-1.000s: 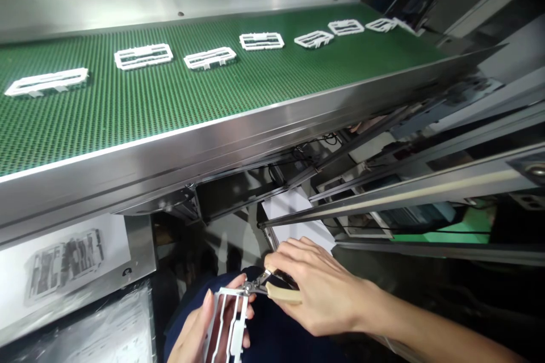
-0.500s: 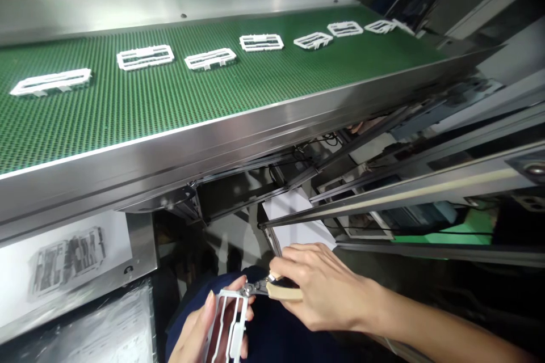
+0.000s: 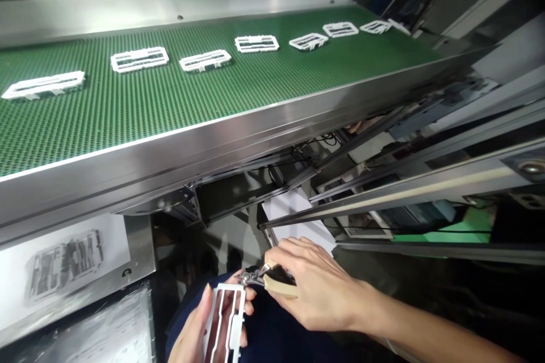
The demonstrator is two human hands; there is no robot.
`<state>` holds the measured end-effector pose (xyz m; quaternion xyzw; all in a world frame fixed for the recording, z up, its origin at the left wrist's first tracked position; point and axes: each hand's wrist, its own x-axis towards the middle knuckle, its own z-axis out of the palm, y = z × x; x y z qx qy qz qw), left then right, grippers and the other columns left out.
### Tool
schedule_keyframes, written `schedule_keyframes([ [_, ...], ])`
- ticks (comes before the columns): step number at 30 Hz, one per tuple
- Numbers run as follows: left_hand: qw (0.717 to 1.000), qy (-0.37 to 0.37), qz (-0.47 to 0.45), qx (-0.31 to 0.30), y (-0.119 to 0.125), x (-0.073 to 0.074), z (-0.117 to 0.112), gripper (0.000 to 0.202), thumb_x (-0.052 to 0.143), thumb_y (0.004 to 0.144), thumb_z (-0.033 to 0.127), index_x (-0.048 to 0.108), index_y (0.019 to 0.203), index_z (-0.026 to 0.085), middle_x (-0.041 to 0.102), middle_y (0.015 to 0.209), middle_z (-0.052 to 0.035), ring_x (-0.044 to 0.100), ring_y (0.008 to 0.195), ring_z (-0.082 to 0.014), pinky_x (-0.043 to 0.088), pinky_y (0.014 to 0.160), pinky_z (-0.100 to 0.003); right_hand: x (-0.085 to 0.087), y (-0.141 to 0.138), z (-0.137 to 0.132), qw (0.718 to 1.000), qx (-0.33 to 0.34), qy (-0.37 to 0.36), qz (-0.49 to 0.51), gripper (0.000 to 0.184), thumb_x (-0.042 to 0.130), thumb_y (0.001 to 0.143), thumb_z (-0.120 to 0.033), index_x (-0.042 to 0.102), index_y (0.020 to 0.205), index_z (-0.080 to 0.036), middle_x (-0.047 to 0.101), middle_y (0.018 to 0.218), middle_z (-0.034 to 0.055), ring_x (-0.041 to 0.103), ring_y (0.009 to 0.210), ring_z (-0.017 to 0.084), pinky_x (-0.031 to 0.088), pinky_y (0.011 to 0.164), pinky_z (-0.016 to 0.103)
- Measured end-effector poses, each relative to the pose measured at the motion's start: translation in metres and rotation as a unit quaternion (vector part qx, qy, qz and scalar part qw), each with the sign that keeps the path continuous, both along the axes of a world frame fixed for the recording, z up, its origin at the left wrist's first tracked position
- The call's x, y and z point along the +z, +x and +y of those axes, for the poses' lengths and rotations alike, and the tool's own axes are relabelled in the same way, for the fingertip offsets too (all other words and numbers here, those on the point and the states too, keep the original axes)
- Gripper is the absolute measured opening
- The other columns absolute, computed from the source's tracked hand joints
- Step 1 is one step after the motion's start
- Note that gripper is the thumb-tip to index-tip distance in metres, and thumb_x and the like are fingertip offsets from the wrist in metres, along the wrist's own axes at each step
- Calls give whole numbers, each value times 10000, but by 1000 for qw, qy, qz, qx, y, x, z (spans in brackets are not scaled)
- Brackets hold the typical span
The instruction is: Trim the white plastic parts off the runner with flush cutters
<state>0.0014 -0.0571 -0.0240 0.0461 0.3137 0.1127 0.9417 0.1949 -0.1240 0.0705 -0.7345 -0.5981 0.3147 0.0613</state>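
At the bottom of the view my left hand (image 3: 200,329) holds a white plastic frame part (image 3: 225,320) upright over my dark blue lap. My right hand (image 3: 315,289) grips small cutting pliers (image 3: 266,281) with cream handles. Their metal jaws touch the frame's top right corner. Several more white frame parts, such as one (image 3: 139,59) and another (image 3: 256,43), lie in a row on the green conveyor belt (image 3: 128,108) above.
The conveyor has a steel front rail (image 3: 221,142) and back wall. Below it at left, a printed sheet showing parts (image 3: 63,264) is stuck to a steel panel. Plastic-wrapped material (image 3: 106,329) lies at bottom left. Metal rails and machinery (image 3: 426,181) run to the right.
The pliers' jaws have shifted slightly along the top edge of the held frame, and my left hand has tilted the frame a little. The belt parts have drifted slightly left.
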Motion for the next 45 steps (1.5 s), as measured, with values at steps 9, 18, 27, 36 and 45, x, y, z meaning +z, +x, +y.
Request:
schedule_keyframes([
  [9, 1000, 12, 5, 8, 0, 5, -6, 441, 703, 750, 480, 727, 1038, 147, 754, 868, -104, 667, 754, -219, 563, 502, -264, -8, -1, -1, 997, 66, 4, -32, 75, 566, 788, -257, 514, 836, -233, 527, 815, -8, 504, 781, 179, 357, 737, 311],
  [18, 999, 31, 40, 16, -2, 6, -13, 452, 670, 778, 501, 731, 1035, 135, 737, 865, -122, 653, 697, -200, 524, 505, -238, -15, -4, -1, 999, 50, 0, -7, 191, 455, 905, -316, 489, 746, -216, 507, 699, -30, 424, 584, 122, 262, 559, 274],
  [27, 977, -8, 156, 143, -4, 27, -4, 204, 524, 912, 232, 571, 1081, 129, 710, 948, -181, 690, 820, -230, 571, 666, -306, -40, -8, -2, 973, -144, -28, 179, 324, 449, 933, -445, 346, 733, -213, 391, 668, -59, 368, 620, 112, 326, 580, 236],
  [36, 954, -9, 167, 250, -21, 21, -2, 230, 506, 905, 162, 545, 1128, 120, 685, 1051, -219, 680, 971, -288, 585, 804, -400, -46, -42, 4, 967, -106, -45, 228, 218, 483, 913, -370, 393, 791, -214, 437, 706, -52, 388, 646, 117, 341, 601, 239],
  [45, 940, -9, 181, 289, -25, 19, -8, 174, 506, 916, 179, 598, 1062, 160, 707, 1007, -162, 686, 941, -246, 574, 818, -374, -43, -60, 3, 966, -66, -74, 240, 184, 522, 876, -328, 402, 789, -218, 451, 668, -60, 396, 619, 115, 317, 569, 245],
])
